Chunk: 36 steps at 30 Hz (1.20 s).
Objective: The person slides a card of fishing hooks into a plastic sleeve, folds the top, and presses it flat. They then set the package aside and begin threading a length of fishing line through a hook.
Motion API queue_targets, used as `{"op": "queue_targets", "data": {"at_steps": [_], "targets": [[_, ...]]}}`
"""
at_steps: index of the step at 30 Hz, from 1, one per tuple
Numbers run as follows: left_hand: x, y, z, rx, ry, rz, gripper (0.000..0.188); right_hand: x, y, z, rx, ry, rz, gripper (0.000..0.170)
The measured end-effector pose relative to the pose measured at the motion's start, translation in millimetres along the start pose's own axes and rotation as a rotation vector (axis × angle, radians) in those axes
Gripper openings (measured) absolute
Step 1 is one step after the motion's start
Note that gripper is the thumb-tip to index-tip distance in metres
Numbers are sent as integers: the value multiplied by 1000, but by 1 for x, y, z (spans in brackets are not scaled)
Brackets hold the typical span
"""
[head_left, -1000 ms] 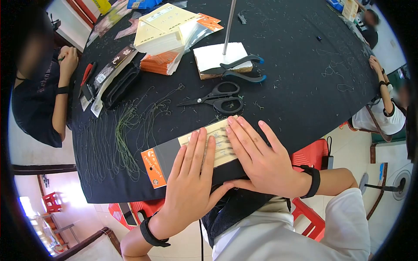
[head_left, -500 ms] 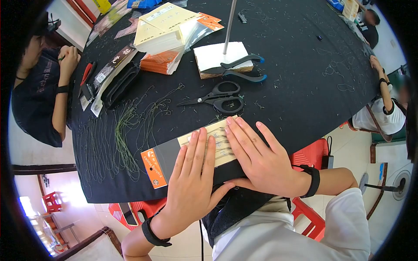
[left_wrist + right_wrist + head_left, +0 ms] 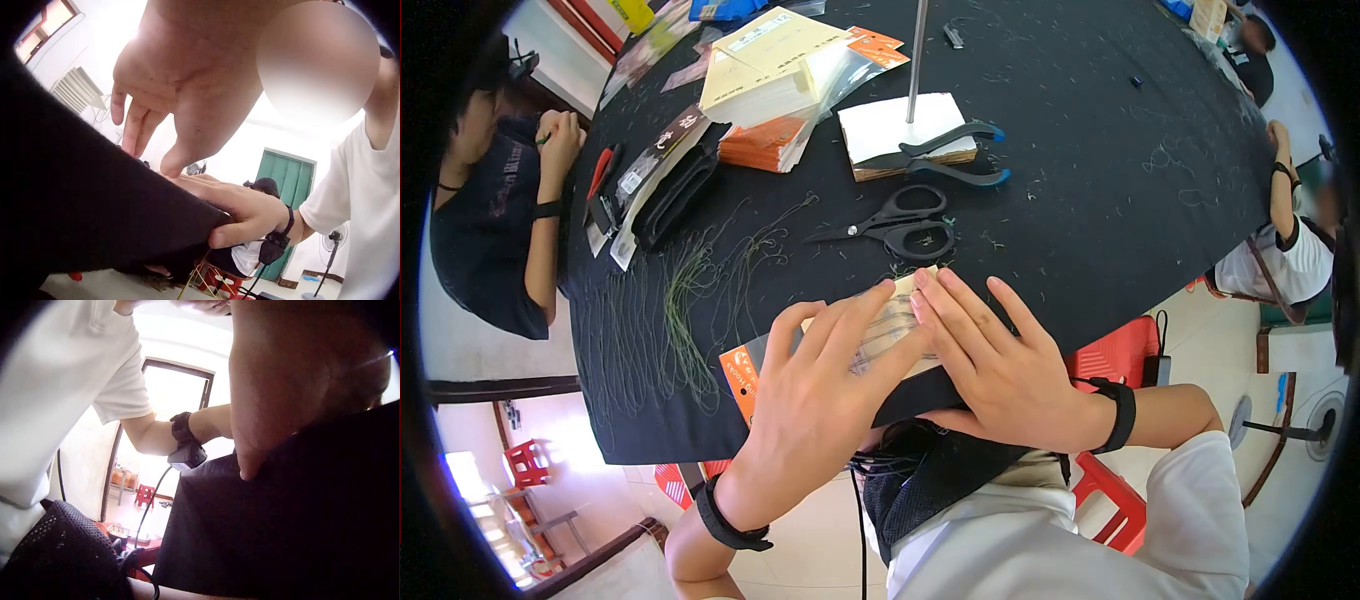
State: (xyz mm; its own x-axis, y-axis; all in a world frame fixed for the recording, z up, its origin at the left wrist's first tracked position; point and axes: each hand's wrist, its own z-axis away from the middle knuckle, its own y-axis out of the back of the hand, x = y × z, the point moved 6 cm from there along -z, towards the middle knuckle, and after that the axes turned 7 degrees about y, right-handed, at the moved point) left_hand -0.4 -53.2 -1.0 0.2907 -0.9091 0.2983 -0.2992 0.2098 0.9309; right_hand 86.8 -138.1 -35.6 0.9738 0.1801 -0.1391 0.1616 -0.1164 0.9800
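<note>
A fishing hook packet (image 3: 890,322) lies at the table's near edge, with an orange header on its left and a cream card bearing dark hooks or lines. My right hand (image 3: 1008,378) rests on its right end, fingers extended; its thumb points left along the table edge. Over the packet's middle is my left hand (image 3: 815,385), fingers slightly bent and spread, its thumb close to the right fingertips. In the left wrist view the left palm (image 3: 194,75) is raised above the right hand (image 3: 250,206). Part of the packet is hidden beneath both hands.
Beyond the packet lie black scissors (image 3: 900,228), pliers (image 3: 955,152) on a white paper block (image 3: 885,128) and stacked packets (image 3: 765,90). Tangled green line (image 3: 680,330) spreads at left, near a black pouch (image 3: 678,195). Other people sit at left and far right.
My left hand has lifted from lying flat, its fingers bending and spreading and its thumb swinging up over the packet. The right hand stays in place.
</note>
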Motion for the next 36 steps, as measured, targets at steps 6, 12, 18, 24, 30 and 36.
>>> {"op": "queue_targets", "data": {"at_steps": [6,12,18,24,30,36], "targets": [[-4,-1,-2,3,9,-27,28,0,-1,1,-23,28,8,85],[-6,-4,-2,-21,12,-26,26,0,-2,2,-7,17,-15,86],[-5,-3,-6,-42,-7,-29,22,-1,-2,1,-7,30,-7,86],[-7,-8,-7,-74,-64,-45,26,-2,-2,1,-6,45,7,84],[-8,-14,-5,-74,-54,-2,28,-3,-6,0,-37,35,73,80],[-7,-16,-3,-71,-54,-22,30,-7,-8,1,-3,51,110,60]]}}
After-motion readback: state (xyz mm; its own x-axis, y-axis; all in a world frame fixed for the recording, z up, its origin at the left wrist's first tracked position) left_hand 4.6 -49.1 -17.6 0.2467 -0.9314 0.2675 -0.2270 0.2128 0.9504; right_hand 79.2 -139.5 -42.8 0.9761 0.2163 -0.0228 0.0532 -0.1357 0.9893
